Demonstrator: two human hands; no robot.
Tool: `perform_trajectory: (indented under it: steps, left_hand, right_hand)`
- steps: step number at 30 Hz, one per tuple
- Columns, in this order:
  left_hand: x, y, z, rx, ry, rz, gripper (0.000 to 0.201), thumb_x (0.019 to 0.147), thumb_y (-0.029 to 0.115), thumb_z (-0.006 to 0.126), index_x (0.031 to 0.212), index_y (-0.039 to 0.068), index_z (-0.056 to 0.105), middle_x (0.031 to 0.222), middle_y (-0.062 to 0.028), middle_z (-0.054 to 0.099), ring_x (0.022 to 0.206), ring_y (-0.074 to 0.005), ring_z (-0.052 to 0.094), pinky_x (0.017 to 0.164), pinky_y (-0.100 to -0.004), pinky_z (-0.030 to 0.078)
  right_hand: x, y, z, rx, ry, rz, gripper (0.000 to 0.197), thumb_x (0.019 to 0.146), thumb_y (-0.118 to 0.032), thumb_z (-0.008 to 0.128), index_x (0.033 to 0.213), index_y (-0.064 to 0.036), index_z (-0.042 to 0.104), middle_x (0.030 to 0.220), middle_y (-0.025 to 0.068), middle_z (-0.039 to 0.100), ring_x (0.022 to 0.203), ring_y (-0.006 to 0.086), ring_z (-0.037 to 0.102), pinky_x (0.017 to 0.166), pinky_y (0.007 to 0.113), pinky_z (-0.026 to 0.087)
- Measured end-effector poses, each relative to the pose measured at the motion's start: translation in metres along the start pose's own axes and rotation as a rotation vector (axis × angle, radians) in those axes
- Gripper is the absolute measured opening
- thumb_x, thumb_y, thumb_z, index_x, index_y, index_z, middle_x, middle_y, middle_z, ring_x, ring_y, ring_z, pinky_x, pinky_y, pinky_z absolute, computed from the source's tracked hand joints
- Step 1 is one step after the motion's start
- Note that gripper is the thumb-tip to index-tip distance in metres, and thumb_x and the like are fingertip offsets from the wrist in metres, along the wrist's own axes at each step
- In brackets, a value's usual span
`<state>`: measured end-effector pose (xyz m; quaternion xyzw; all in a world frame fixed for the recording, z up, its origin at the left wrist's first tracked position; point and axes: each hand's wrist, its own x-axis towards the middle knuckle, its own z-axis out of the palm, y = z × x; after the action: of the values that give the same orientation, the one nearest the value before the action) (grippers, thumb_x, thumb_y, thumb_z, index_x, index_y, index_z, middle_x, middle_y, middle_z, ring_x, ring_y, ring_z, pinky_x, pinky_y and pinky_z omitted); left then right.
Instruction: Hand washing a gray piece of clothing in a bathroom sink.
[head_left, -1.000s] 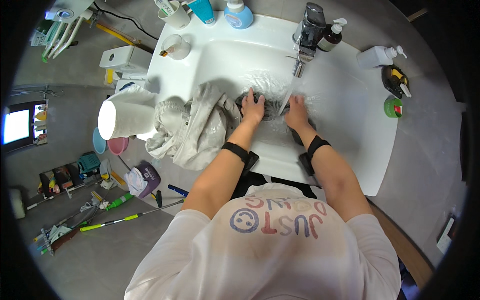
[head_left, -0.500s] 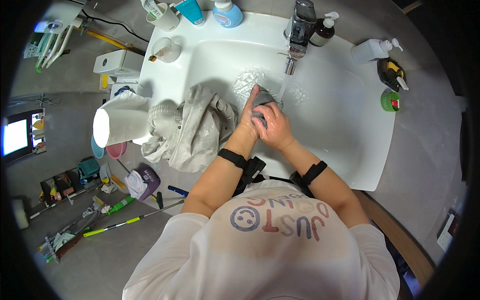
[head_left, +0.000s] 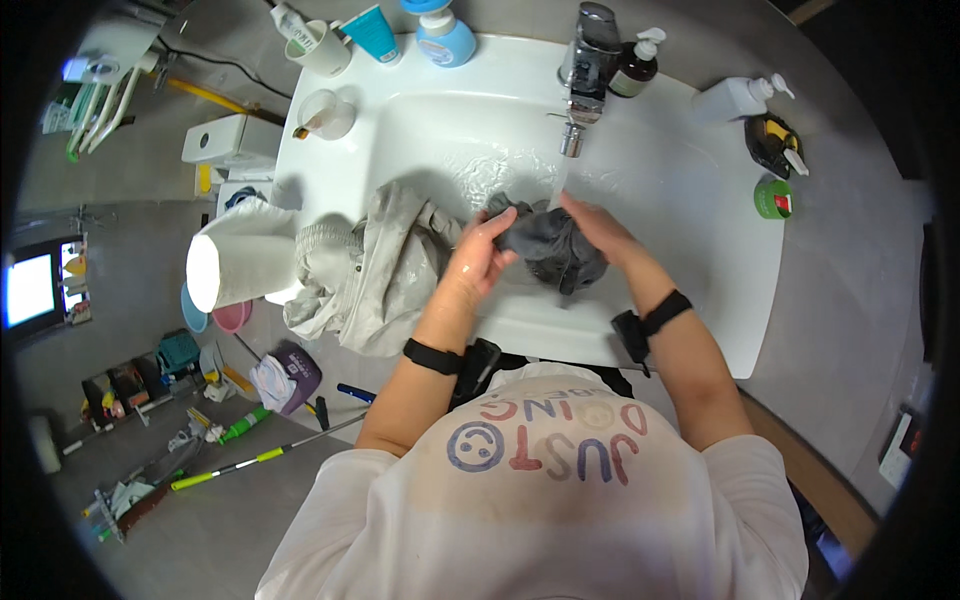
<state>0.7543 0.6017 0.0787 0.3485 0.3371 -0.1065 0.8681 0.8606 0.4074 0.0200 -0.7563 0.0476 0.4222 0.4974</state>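
A wet dark grey cloth (head_left: 560, 248) is spread between my hands over the white sink (head_left: 690, 250). My left hand (head_left: 480, 258) grips its left end, thumb on top. On the other side my right hand (head_left: 602, 230) holds the cloth's right edge, with part of its fingers hidden. Water runs from the chrome faucet (head_left: 592, 70) down onto the cloth and my right fingertips. Left of my left forearm, a light grey garment (head_left: 385, 265) with a ribbed band lies bunched over the sink's left side.
Along the back rim stand a cup (head_left: 322, 52), a teal tube (head_left: 372, 36), a blue pump bottle (head_left: 444, 40) and a dark pump bottle (head_left: 635, 66). A white bottle (head_left: 738, 98) and green tin (head_left: 772, 199) are at right. A paper roll (head_left: 240, 262) sits left.
My hands have moved apart from being pressed together. The dark grey cloth, earlier balled up between them, now hangs opened out and larger below the faucet.
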Motion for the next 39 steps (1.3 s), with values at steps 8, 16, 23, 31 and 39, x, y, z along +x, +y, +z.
perform_trajectory:
  steps: [8,16,23,31,39]
  left_hand:
    - [0.044,-0.012,-0.006,1.107,0.272,-0.07,0.076,0.089,0.029,0.054,0.148,0.029,0.005,0.15,-0.0158,0.018,0.132,-0.0356,0.028,0.088,-0.0608,0.038]
    - [0.064,-0.031,0.005,0.313,0.246,-0.186,0.075,0.092,0.05,0.044,0.146,0.03,-0.005,0.15,-0.0129,0.019,0.133,-0.0381,0.027,0.092,-0.0638,0.032]
    - [0.068,-0.03,-0.038,-0.47,-0.095,-0.17,0.071,0.085,0.066,0.041,0.126,0.008,0.048,0.116,-0.0177,0.056,0.104,-0.033,0.056,0.089,-0.0473,0.046]
    - [0.036,-0.037,0.009,-0.484,0.091,-0.091,0.041,0.098,0.038,0.029,0.118,0.009,0.051,0.12,-0.0129,0.054,0.113,-0.0287,0.048,0.097,-0.0421,0.041]
    - [0.012,-0.025,0.011,0.109,0.1,-0.101,0.033,0.095,0.03,0.043,0.114,0.004,0.051,0.112,-0.0107,0.058,0.103,-0.0214,0.057,0.086,-0.0382,0.048]
  right_hand:
    - [0.003,0.004,0.039,-1.129,0.304,-0.007,0.054,0.08,-0.031,0.063,0.128,-0.015,0.045,0.13,0.0206,0.037,0.119,0.0397,0.04,0.095,0.046,0.042]
    - [0.019,0.009,0.044,-0.498,0.464,-0.321,0.033,0.076,-0.011,0.058,0.109,-0.0133,0.061,0.115,0.0137,0.057,0.094,0.0378,0.059,0.086,0.042,0.047]
    - [-0.084,-0.029,0.085,-0.597,0.068,-0.951,0.037,0.07,-0.006,0.055,0.104,-0.0172,0.063,0.099,0.0075,0.055,0.092,0.0339,0.054,0.084,0.043,0.045]
    - [-0.062,-0.047,0.099,-0.633,0.359,-0.552,0.041,0.086,-0.04,0.054,0.117,-0.0135,0.054,0.112,0.0153,0.053,0.099,0.0383,0.055,0.081,0.047,0.046]
    - [0.027,-0.015,0.023,-0.588,-0.012,-0.059,0.052,0.091,-0.046,0.039,0.121,-0.0078,0.056,0.115,0.0213,0.058,0.108,0.036,0.054,0.094,0.042,0.041]
